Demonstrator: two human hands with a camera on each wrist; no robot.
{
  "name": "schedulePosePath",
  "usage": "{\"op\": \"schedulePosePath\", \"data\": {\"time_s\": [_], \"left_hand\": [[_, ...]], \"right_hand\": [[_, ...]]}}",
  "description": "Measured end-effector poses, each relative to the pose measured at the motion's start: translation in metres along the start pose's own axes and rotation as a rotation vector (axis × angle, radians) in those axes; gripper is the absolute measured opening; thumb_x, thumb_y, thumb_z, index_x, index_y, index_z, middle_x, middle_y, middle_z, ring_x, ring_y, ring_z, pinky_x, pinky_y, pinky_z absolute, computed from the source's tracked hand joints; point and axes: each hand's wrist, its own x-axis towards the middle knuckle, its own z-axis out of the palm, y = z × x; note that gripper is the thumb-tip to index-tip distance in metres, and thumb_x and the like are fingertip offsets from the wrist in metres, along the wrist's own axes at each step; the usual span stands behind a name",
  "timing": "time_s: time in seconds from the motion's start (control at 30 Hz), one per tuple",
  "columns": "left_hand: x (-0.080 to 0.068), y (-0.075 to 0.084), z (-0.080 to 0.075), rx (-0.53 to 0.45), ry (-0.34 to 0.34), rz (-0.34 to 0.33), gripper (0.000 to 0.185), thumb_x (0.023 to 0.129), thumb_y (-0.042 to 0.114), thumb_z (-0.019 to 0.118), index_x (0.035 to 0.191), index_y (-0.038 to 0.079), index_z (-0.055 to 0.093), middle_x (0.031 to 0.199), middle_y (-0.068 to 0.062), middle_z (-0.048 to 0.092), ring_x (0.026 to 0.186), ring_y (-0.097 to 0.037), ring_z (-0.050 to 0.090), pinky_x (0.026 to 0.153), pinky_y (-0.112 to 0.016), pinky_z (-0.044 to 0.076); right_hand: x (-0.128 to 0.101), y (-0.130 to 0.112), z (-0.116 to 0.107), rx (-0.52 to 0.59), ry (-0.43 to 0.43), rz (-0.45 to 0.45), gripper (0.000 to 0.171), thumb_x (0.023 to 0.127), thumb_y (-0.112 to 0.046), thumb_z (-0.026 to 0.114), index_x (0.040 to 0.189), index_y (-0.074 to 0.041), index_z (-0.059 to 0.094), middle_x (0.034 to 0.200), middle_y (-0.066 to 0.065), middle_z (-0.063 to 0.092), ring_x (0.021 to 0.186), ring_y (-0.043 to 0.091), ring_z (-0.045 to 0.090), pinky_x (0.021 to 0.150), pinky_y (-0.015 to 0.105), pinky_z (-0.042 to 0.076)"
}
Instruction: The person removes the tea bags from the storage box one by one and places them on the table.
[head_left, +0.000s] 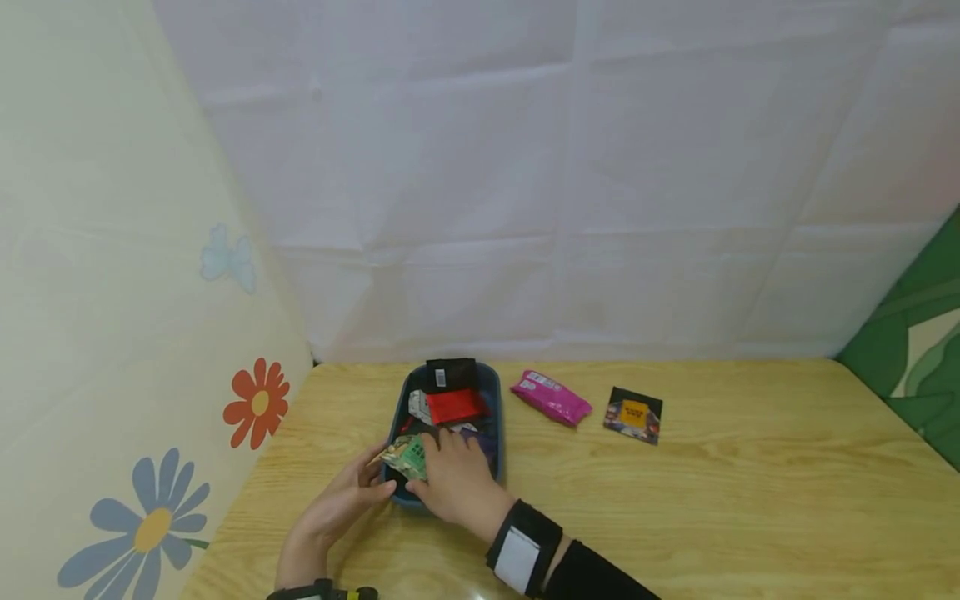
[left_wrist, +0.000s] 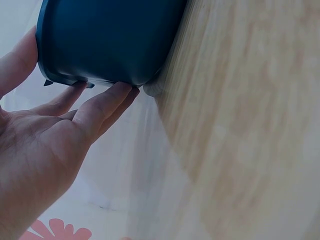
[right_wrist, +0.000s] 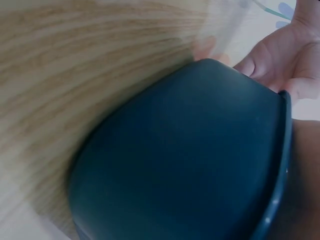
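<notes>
A dark blue plastic bin (head_left: 500,417) stands on the table, filled with several packets. My left hand (head_left: 341,504) touches its left side: in the left wrist view the fingers (left_wrist: 102,107) lie against the outer wall and the thumb is at the rim. My right hand (head_left: 457,479) reaches over the bin's front part and holds a green and yellow packet (head_left: 407,457) at its right end, between thumb and fingers. That packet lies tilted near the left rim. Behind it are a red packet (head_left: 456,406) and a black packet (head_left: 453,373) standing against the back wall.
Right of the bin lies a pink packet (head_left: 551,397). Farther right is a flat black square packet (head_left: 633,414) with an orange label. The wooden table (head_left: 750,500) meets a white cloth (head_left: 465,208) at its back edge and a flowered wall covering (head_left: 135,333) on the left.
</notes>
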Motion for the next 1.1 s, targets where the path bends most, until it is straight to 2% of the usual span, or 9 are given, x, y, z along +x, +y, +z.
{"op": "schedulePosePath", "data": {"time_s": [0.23,0.4,0.6,0.77,0.87,1.0,1.1], "left_hand": [[-0.0008,-0.0004,-0.0015,0.002,-0.003,-0.003,0.081,0.096,0.009,0.061,0.155,-0.005,0.008,0.153,-0.041,0.013,0.142,-0.051,0.018,0.113,-0.055,0.025],[-0.0005,-0.0023,-0.0032,0.006,-0.005,-0.006,0.080,0.096,0.009,0.061,0.156,-0.004,0.008,0.154,-0.041,0.013,0.142,-0.052,0.018,0.113,-0.056,0.026],[-0.0021,-0.0003,-0.0015,0.014,0.004,-0.009,0.082,0.096,0.010,0.062,0.156,-0.004,0.008,0.153,-0.042,0.014,0.141,-0.053,0.019,0.112,-0.056,0.027],[0.0000,-0.0013,-0.0018,0.013,-0.007,0.005,0.083,0.096,0.011,0.062,0.155,-0.005,0.007,0.153,-0.039,0.018,0.142,-0.048,0.023,0.109,-0.045,0.034],[0.0010,-0.0015,-0.0019,0.012,-0.010,0.017,0.082,0.096,0.010,0.062,0.155,-0.007,0.007,0.155,-0.037,0.016,0.143,-0.047,0.020,0.111,-0.046,0.031],[0.0003,-0.0013,-0.0015,0.025,0.017,0.011,0.084,0.095,0.008,0.064,0.154,-0.008,0.007,0.156,-0.037,0.013,0.144,-0.049,0.012,0.114,-0.056,0.020],[0.0000,-0.0020,-0.0011,0.037,0.030,0.001,0.086,0.094,0.008,0.065,0.154,-0.008,0.006,0.154,-0.040,0.012,0.143,-0.052,0.011,0.114,-0.059,0.018]], "right_hand": [[0.0023,-0.0013,0.0030,-0.013,0.017,-0.003,0.076,0.090,-0.058,0.063,0.141,-0.004,0.049,0.137,0.020,0.053,0.125,0.033,0.052,0.103,0.052,0.040],[0.0043,-0.0007,0.0057,-0.016,0.044,-0.013,0.079,0.088,-0.058,0.066,0.141,-0.003,0.049,0.132,0.018,0.056,0.121,0.031,0.054,0.102,0.051,0.040],[0.0056,0.0003,0.0070,0.007,0.121,-0.038,0.082,0.083,-0.055,0.073,0.141,-0.002,0.048,0.135,0.018,0.054,0.123,0.031,0.051,0.103,0.052,0.040],[0.0045,-0.0005,0.0069,0.065,0.201,-0.074,0.077,0.083,-0.049,0.076,0.137,-0.001,0.049,0.132,0.018,0.056,0.120,0.030,0.054,0.101,0.049,0.043],[0.0046,-0.0005,0.0062,0.070,0.241,-0.090,0.075,0.083,-0.049,0.076,0.135,-0.001,0.050,0.130,0.016,0.057,0.118,0.029,0.055,0.101,0.049,0.043],[0.0051,0.0002,0.0030,0.057,0.268,-0.102,0.077,0.082,-0.050,0.075,0.136,-0.003,0.049,0.131,0.017,0.056,0.120,0.029,0.054,0.102,0.049,0.042],[0.0053,0.0016,-0.0023,0.046,0.289,-0.112,0.078,0.083,-0.051,0.075,0.138,-0.003,0.048,0.134,0.017,0.054,0.122,0.029,0.053,0.103,0.048,0.042]]}}
